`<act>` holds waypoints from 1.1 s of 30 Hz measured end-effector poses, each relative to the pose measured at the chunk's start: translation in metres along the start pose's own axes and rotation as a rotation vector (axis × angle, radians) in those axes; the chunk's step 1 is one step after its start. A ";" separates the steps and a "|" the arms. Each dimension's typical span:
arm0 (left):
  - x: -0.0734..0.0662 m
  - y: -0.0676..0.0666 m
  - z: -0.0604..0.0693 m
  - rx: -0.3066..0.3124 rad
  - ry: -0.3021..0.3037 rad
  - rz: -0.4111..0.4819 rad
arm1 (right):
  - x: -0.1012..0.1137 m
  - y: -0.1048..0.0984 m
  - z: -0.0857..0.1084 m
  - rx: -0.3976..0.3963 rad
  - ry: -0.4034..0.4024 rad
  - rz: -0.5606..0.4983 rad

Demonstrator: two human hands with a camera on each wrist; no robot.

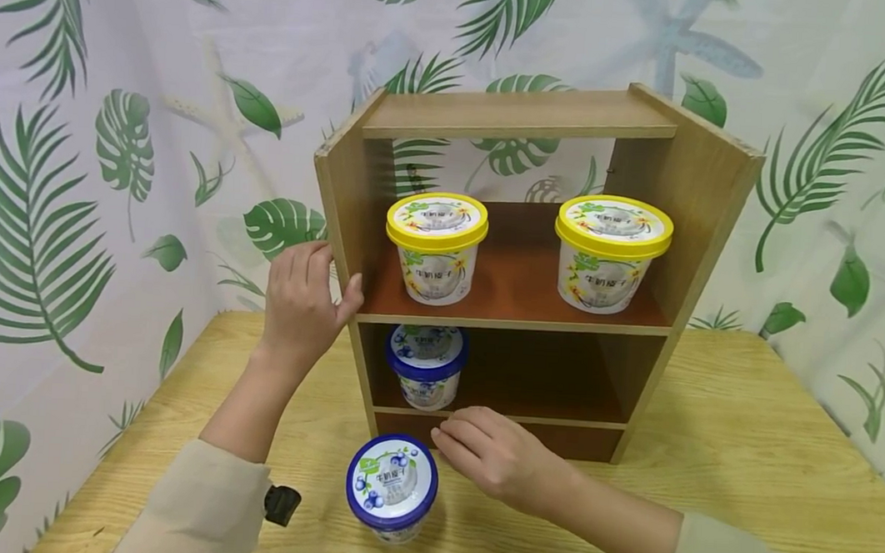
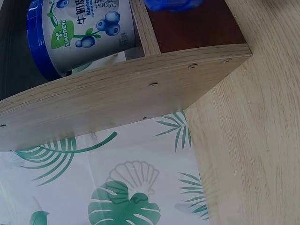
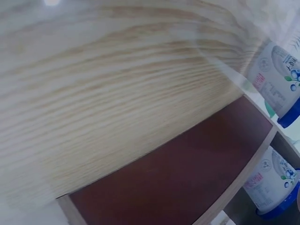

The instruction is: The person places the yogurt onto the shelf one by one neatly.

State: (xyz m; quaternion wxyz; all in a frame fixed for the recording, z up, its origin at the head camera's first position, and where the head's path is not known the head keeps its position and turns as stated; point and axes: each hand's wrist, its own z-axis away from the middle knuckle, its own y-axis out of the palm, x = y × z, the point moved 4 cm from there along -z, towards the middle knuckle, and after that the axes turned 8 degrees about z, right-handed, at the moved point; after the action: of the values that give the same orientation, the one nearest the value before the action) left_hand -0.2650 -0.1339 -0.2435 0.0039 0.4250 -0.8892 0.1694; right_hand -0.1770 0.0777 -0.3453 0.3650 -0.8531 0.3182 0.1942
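Observation:
My left hand (image 1: 302, 302) grips the left side panel of a small wooden shelf (image 1: 511, 323), its thumb at the front edge and its fingers on the outer side. Loosely bent, my right hand (image 1: 504, 463) hovers by the shelf's base and holds nothing. Just left of its fingertips, a blue-lidded tub with blueberry pictures (image 1: 392, 483) stands upright on the table. Another blue-lidded tub (image 1: 428, 368) sits at the left of the lower compartment; the left wrist view shows this shelved tub (image 2: 89, 33) close up. The right wrist view has both blue-lidded tubs at its right edge.
Two yellow-lidded tubs, one left (image 1: 440, 251) and one right (image 1: 609, 256), stand in the upper compartment. The shelf stands on a wood-grain table (image 1: 749, 443). Behind hangs a leaf-patterned cloth (image 1: 145, 211). A black clip-like piece (image 1: 281, 504) is at the left sleeve.

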 end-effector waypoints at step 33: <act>0.001 0.000 0.000 -0.007 -0.013 0.009 | 0.027 -0.001 0.011 -0.144 -0.100 -0.200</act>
State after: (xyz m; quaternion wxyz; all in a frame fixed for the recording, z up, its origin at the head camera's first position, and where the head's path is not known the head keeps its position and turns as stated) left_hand -0.2658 -0.1342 -0.2437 -0.0012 0.4223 -0.8916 0.1636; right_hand -0.1580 0.0756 -0.3674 0.3356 -0.8938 0.1983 0.2216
